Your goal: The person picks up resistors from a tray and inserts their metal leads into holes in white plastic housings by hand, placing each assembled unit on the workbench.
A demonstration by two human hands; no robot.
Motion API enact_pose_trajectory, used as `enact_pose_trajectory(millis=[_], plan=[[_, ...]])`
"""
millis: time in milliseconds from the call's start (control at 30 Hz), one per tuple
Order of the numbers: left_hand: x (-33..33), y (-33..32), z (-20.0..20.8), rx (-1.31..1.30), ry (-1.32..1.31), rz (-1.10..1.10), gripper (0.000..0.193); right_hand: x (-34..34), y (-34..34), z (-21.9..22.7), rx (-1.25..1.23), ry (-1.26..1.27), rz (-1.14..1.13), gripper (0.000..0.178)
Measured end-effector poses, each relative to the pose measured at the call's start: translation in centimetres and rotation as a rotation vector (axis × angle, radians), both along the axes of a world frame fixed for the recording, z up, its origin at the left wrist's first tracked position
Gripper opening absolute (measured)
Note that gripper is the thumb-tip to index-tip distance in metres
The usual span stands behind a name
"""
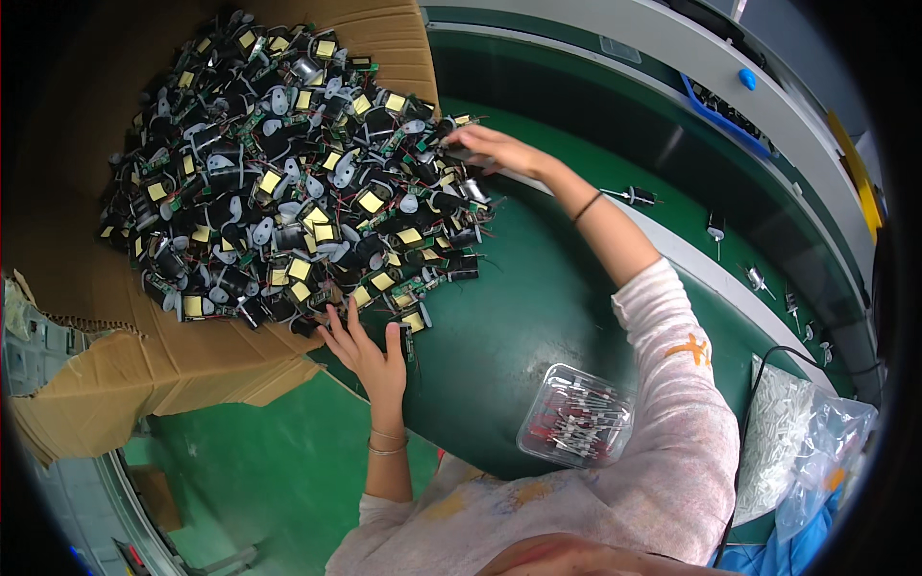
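A large heap of small motor assemblies [307, 192], with black bodies, yellow pads, grey plastic parts, green circuit boards and thin wires, spills from a cardboard box [182, 370] onto the green tabletop [519, 278]. My left hand [370, 355] is at the near edge of the heap, fingers spread, the fingertips against the closest pieces. Across at the heap's right far edge, my right hand [495, 151] has its fingers stretched out over the outermost pieces. Neither hand visibly grips anything. Some of the right fingertips are hard to make out against the parts.
A clear plastic tray [525, 437] of small metal pieces with red bits stands near my body. Beyond a white rail, several single motors [637, 196] lie along a green strip. A bag of white sticks [776, 442] sits at the right, below a black cable. A blue bin [715, 113] is farther back.
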State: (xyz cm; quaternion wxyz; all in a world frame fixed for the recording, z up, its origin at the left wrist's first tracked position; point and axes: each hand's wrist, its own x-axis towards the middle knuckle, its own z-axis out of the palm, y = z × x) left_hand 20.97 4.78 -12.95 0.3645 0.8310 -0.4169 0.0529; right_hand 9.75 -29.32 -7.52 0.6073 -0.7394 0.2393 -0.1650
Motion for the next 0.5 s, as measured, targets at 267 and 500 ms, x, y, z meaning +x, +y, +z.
enact_pose_trajectory(millis=[267,500], plan=[[-0.7,-0.7,0.8,-0.068,-0.067,0.090,0.052,0.5,-5.6,-3.7,-0.469,-0.057,-0.638,0.046],[-0.2,-0.1,0.3,-0.075,-0.071,0.085,0.057,3.2,-5.2,-6.0,-0.546,0.014,-0.602,0.033]])
